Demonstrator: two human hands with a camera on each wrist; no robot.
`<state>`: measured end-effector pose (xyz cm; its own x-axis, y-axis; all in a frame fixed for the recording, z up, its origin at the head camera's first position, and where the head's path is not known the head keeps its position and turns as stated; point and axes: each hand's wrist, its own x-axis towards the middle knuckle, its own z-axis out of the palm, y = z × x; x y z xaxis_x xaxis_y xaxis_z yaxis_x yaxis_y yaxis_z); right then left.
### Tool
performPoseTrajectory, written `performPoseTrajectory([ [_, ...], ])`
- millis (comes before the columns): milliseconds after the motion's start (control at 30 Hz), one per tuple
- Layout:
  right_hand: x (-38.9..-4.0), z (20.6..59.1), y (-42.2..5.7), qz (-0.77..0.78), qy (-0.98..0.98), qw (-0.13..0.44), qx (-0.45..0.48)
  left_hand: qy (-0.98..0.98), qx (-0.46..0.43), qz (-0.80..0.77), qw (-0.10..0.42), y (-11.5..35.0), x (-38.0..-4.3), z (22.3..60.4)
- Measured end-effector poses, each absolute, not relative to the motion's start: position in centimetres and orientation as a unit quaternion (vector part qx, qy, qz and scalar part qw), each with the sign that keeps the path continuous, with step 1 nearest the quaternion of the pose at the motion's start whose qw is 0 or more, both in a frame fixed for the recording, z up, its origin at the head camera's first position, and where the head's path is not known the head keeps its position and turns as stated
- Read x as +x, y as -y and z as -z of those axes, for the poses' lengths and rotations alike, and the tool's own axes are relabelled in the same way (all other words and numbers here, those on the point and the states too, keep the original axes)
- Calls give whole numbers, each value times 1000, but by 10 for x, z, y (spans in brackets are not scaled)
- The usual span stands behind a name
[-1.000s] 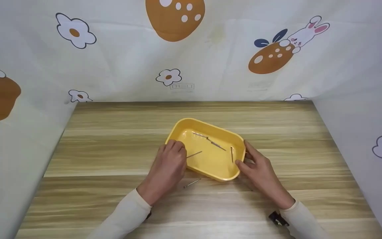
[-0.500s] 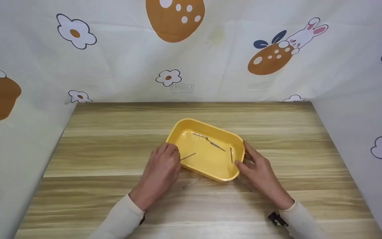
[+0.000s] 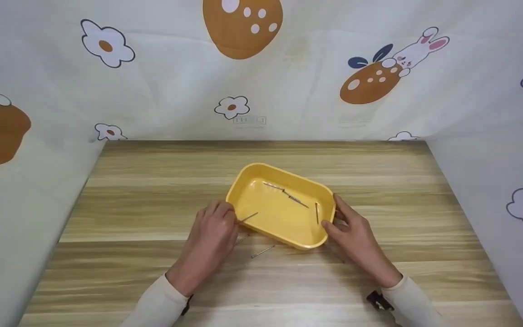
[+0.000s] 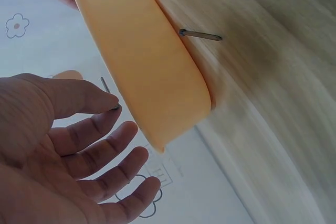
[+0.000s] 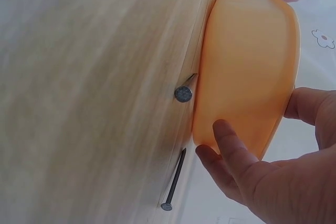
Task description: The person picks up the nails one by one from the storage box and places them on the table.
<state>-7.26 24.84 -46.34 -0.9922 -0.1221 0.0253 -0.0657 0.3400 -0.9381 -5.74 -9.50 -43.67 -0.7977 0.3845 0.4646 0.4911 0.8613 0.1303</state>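
A yellow plastic tray (image 3: pixel 266 227) stands skewed on the table, with several nails lying in it, one a short nail (image 3: pixel 317 213) near its right end. My left hand (image 3: pixel 211 231) is at the tray's left front corner and pinches a nail (image 4: pixel 106 86) by its head between thumb and forefinger. That nail's tip points over the tray's rim; the other fingers are loosely bent. My right hand (image 3: pixel 354 231) grips the tray's right end, thumb at the rim and fingers against the outer wall (image 5: pixel 247 66).
Nails also lie on the table in front of the tray: one nail (image 3: pixel 263 251) near the middle, another nail (image 4: pixel 202 35) close to the wall, and a nail (image 5: pixel 175 179) by the right hand. Patterned white cloth (image 3: pixel 175 81) encloses the wooden table (image 3: pixel 130 195) at back and sides.
My left hand has drawn left and toward me with the pinched nail, from over the tray to its rim. A nail on the table has come into view beside it. My right hand stays put.
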Motion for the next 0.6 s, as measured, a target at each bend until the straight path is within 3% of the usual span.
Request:
performPoseTrajectory([
  [600,-73,464,-249,563,-824,22,-58,944,-205,157,208,119,-39,437],
])
